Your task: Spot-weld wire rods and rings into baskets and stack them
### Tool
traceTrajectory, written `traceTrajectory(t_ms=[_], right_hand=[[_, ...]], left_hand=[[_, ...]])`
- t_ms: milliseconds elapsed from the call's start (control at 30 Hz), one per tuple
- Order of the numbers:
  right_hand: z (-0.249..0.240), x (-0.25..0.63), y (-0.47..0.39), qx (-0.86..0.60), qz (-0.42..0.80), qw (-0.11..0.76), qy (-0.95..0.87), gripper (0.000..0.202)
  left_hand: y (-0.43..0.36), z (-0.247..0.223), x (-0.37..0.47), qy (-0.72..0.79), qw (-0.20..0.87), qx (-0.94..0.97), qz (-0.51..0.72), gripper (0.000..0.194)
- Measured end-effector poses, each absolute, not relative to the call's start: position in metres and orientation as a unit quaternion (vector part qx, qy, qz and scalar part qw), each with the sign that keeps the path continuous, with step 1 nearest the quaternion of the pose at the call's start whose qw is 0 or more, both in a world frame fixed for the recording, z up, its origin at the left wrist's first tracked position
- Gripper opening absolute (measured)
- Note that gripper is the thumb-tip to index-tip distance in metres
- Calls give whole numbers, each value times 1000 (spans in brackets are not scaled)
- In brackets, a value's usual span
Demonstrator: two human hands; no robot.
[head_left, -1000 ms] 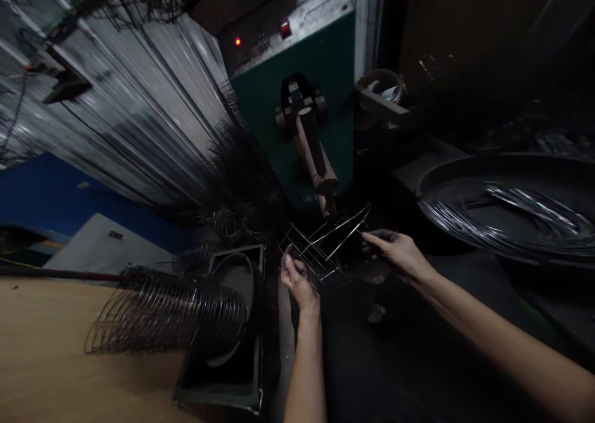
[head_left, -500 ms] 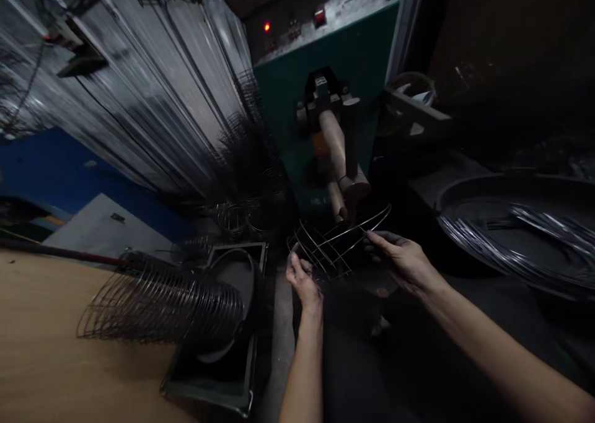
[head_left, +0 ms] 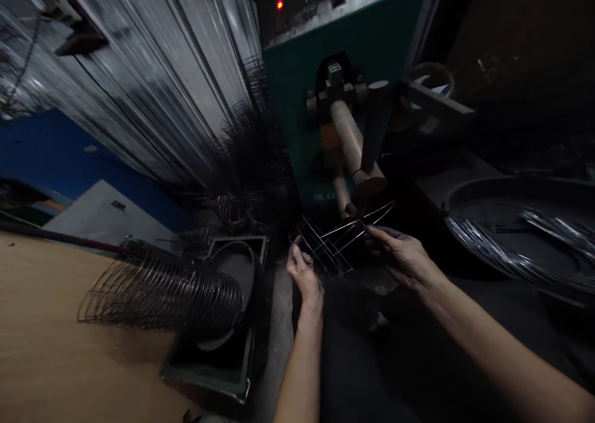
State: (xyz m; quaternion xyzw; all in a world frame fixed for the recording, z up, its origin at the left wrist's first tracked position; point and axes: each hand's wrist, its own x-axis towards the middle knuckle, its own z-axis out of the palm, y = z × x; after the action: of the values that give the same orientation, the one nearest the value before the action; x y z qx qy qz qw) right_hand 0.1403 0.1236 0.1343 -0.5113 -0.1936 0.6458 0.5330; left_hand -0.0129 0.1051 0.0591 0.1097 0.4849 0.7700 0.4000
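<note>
Between my two hands is a wire rack [head_left: 325,244] of thin crossed metal rods with a curved rim. My left hand [head_left: 304,271] is closed on its left side, thumb on top. My right hand [head_left: 402,252] pinches a curved wire piece [head_left: 379,213] at the rack's right end; whether the two are joined I cannot tell. Right above the wires are the cylindrical arms [head_left: 356,147] of a green machine [head_left: 292,95], the lower arm's tip [head_left: 348,210] very near or touching the wire. My fingertips are partly in shadow.
On the left, a row of wire rings [head_left: 162,293] leans into a dark round pan [head_left: 232,268] over a metal-framed bin [head_left: 209,379]. To the right is a large round tray [head_left: 465,194] with loose bent wires [head_left: 493,246]. A red lamp [head_left: 279,5] glows on the machine.
The view has shifted, so the machine appears lower and further right. My hands keep hold of the wires, which sit slightly higher, close to the lower arm's tip.
</note>
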Motion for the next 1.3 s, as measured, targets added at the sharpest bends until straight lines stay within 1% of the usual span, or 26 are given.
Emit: traceTrajectory(t_ms=[200, 333, 400, 533, 700, 933, 1000, 1100, 1200, 1267, 1300], right_hand=[[141, 138, 126, -511, 657, 529, -164, 7], [147, 137, 126, -516, 660, 525, -149, 9], [145, 138, 125, -508, 668, 524, -145, 9], [136, 146, 117, -507, 669, 527, -135, 3], [131, 157, 111, -527, 652, 530, -129, 10], [140, 153, 101, -527, 655, 520, -150, 17], [147, 149, 88, -525, 648, 507, -218, 25], [160, 147, 66, -505, 598, 451, -428, 36], [171, 153, 58, -484, 435, 424, -630, 29], [172, 158, 65, -480, 337, 406, -701, 24], [171, 160, 72, -485, 319, 383, -718, 25]], left_hand=[[103, 72, -14, 498, 390, 138, 763, 50], [97, 85, -14, 503, 390, 148, 757, 48], [95, 88, -13, 503, 388, 142, 759, 47], [95, 88, -9, 503, 393, 116, 761, 47], [106, 86, -11, 493, 379, 115, 775, 49], [112, 93, -15, 501, 352, 139, 778, 48], [111, 93, -16, 500, 350, 155, 777, 48], [101, 88, -15, 505, 328, 185, 777, 48], [72, 74, -10, 534, 305, 221, 757, 45], [47, 62, -5, 559, 302, 295, 714, 42], [35, 57, -2, 561, 304, 356, 682, 41]])
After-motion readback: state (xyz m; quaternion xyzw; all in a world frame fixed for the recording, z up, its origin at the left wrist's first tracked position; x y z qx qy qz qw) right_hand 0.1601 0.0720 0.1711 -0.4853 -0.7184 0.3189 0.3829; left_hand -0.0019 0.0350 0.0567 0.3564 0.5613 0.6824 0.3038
